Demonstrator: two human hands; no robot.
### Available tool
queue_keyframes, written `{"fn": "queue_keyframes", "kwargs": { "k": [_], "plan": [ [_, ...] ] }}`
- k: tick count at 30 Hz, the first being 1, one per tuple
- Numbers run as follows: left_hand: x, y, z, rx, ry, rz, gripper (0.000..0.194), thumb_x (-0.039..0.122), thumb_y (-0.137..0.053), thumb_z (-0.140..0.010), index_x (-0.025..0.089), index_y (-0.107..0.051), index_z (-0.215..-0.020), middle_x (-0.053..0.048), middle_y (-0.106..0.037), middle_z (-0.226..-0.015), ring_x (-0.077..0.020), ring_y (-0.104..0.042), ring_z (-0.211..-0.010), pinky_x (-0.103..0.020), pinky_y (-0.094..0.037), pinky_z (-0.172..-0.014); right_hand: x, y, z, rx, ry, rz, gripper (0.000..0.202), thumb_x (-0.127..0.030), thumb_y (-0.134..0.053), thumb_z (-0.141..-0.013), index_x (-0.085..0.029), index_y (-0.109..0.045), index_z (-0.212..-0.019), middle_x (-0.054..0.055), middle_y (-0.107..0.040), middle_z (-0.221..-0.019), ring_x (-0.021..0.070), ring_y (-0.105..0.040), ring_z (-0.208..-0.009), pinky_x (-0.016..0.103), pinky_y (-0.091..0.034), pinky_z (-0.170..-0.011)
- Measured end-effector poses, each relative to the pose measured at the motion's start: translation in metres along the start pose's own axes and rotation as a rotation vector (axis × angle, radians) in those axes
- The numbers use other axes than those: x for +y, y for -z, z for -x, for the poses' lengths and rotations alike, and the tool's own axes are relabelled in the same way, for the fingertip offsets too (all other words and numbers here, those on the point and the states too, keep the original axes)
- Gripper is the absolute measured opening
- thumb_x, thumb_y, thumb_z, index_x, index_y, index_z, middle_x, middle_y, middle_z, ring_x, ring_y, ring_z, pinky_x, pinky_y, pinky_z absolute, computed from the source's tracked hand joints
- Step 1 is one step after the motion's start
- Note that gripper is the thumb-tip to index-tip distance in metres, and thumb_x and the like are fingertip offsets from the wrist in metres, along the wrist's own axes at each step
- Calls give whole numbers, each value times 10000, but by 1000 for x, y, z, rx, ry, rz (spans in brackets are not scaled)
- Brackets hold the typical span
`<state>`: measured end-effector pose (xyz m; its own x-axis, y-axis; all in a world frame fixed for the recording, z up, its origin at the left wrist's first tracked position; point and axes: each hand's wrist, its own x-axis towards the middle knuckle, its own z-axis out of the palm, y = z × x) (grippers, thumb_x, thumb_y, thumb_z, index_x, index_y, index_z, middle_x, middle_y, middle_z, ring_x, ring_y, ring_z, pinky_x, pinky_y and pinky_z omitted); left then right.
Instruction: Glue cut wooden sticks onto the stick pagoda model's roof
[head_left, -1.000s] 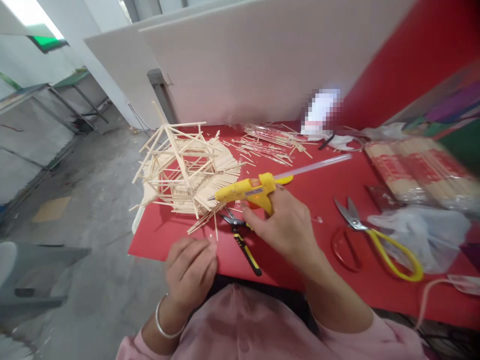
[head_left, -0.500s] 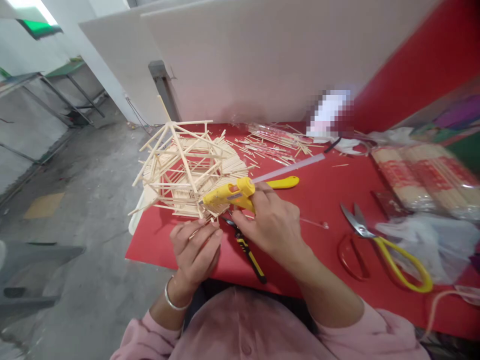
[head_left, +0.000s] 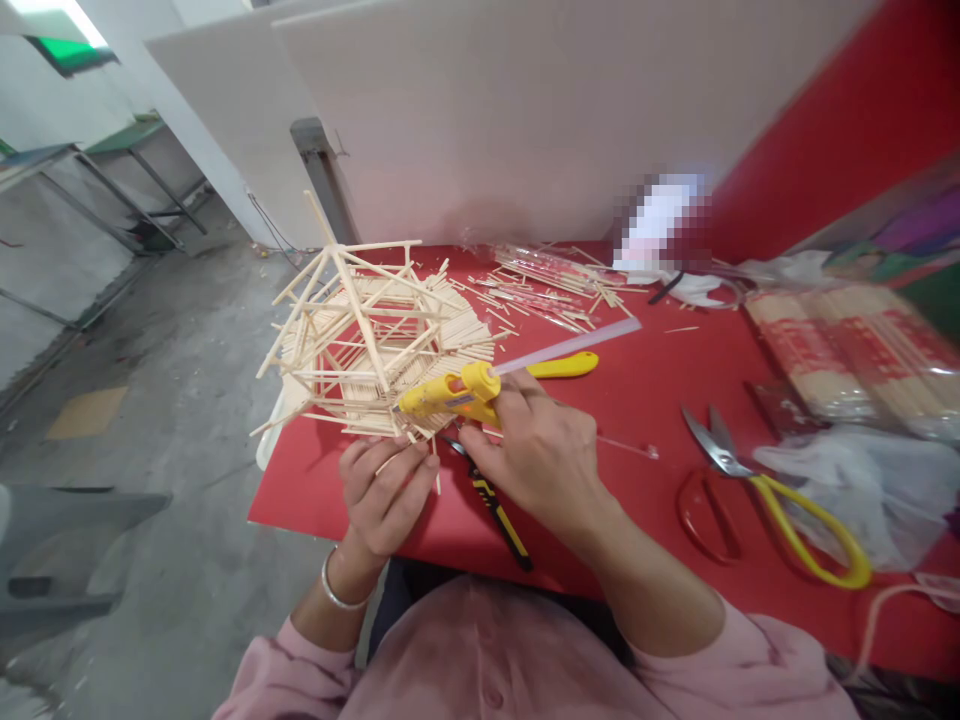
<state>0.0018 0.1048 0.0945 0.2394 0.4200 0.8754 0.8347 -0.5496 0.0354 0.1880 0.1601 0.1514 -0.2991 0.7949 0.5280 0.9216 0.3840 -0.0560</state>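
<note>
Near the front edge of the surface, the left hand, fingers curled, has come up to the stick model by the left edge, its hold hidden, while the right hand grips a glue gun, and wrapped packs of sticks lie toward the back edge.

On my screen, scuffed gray floor stretched away left, a green-topped table stood by a pale wall, white boards rose behind the red tabletop, and light blazed upper left!
</note>
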Motion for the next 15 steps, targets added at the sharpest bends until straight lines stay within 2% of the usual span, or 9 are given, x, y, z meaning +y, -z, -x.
{"fn": "queue_keyframes", "kwargs": {
  "k": [7,15],
  "plan": [
    [-3,0,-2,-19,-19,6,293,83,-743,-804,202,-688,-1066,-66,-766,-962,-220,-686,-1017,-424,-520,-937,-1,1,-2,36,27,-15,355,-369,-495,-884,-115,-653,-1076,107,-715,-943,171,-616,-634,266,-249,-504],
    [-3,-6,-7,55,-12,-11,305,41,-775,-739,189,-692,-992,-72,-701,-964,-225,-662,-1023,-414,-534,-908,0,4,0,69,33,3,311,-356,-500,-867,-118,-658,-991,76,-682,-815,156,-582,-582,259,-210,-490]
  ]
}}
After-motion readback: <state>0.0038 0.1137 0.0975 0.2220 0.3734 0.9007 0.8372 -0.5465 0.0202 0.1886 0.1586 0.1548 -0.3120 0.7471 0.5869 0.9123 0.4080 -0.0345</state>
